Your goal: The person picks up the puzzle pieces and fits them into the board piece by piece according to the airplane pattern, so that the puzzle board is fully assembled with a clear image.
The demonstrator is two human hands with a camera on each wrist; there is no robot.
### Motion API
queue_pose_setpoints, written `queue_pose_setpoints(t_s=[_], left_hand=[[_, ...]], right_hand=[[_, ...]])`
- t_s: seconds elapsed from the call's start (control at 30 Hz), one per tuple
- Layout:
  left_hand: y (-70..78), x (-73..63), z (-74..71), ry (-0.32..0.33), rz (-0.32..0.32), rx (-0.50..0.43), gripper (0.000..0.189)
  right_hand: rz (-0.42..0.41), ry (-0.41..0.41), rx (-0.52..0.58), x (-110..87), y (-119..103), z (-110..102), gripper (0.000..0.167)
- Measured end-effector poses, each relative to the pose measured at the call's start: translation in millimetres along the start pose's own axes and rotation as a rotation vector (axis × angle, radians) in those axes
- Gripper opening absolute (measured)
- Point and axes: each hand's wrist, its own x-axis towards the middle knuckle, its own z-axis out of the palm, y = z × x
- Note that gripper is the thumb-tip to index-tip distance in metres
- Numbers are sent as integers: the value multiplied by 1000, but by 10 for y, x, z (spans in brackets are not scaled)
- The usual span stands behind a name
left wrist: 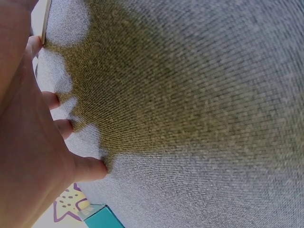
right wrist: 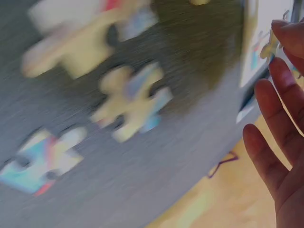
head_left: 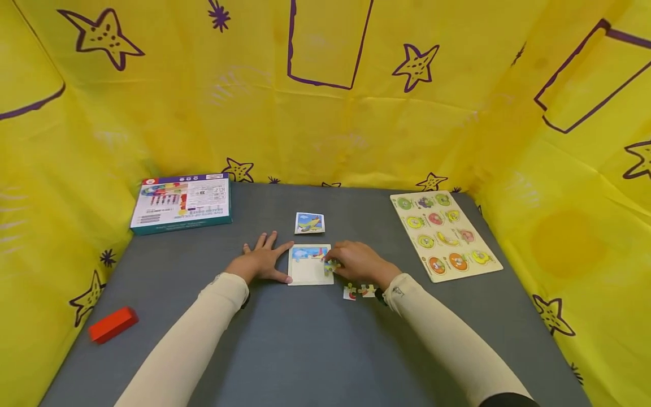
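Observation:
A small puzzle tray [head_left: 310, 277] lies flat in the middle of the table, with joined sky-blue pieces [head_left: 301, 253] along its top. My left hand [head_left: 260, 261] rests on the table with its fingers spread; index finger and thumb touch the tray's left edge. Over the tray's right side, my right hand [head_left: 360, 262] pinches a puzzle piece [head_left: 330, 268] between thumb and forefinger. In the right wrist view that piece [right wrist: 268, 50] shows only in part. Loose puzzle pieces [head_left: 350, 291] lie below the right hand, partly hidden by the wrist; one piece [right wrist: 135, 102] shows larger in the right wrist view.
Behind the tray lies a picture card [head_left: 309, 224] with an airplane. A boxed toy set [head_left: 183, 203] stands at back left, and a red block [head_left: 113, 325] at front left. On the right is a wooden fruit peg board [head_left: 445, 234]. Yellow cloth walls [head_left: 325, 130] enclose the table.

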Motion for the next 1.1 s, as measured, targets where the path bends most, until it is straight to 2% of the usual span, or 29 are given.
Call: queue_pose_setpoints(t_s=[0.17, 0.43, 0.57, 0.8, 1.1], left_hand=[[38, 34, 33, -12, -4, 5, 102], [29, 40, 69, -3, -2, -9, 101], [22, 25, 56, 4, -2, -7, 101], [-15, -14, 7, 11, -6, -11, 100], [18, -29, -13, 8, -12, -15, 100]], right_hand=[[-28, 9, 6, 188, -145, 3, 27], [-56, 3, -17, 435, -294, 148, 27], [-58, 19, -18, 503, -316, 197, 27], [-69, -4, -16, 611, -363, 215, 28], [-75, -3, -40, 619, -390, 203, 26]])
